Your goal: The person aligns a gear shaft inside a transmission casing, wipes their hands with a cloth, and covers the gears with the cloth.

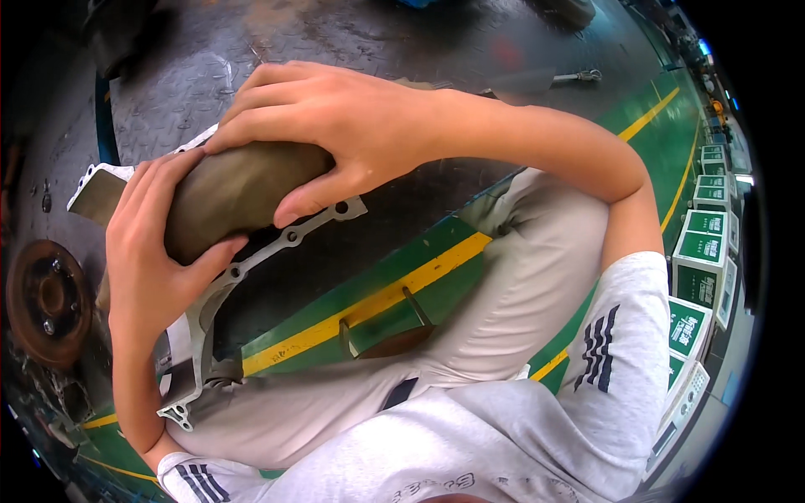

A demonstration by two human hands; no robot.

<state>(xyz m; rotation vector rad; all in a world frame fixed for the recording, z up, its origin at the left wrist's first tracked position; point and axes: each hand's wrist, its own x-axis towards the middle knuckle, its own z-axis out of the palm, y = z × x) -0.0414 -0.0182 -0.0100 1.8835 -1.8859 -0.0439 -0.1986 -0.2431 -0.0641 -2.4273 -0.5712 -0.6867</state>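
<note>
A rounded grey-brown piece [231, 201] is held between both hands at the dark tread-plate bench [360, 46]. Its left side is clasped by the left hand [151, 243], fingers bent and thumb set apart; its upper right is gripped by the right hand [323, 109], thumb likewise spread from the fingers. A pale, holed metal flange [314, 222] is seen just beside it; a rusty disc [29, 281] is seen farther left.

My shirt [470, 427] light grey, short-sleeved — dark stripes [600, 344] on both sleeves [635, 327], dark lettering [459, 482] on front. My trousers [537, 277] pale grey-beige, creased — small dark patch [401, 393]. Left hand [147, 243], right hand [323, 109] bare.
</note>
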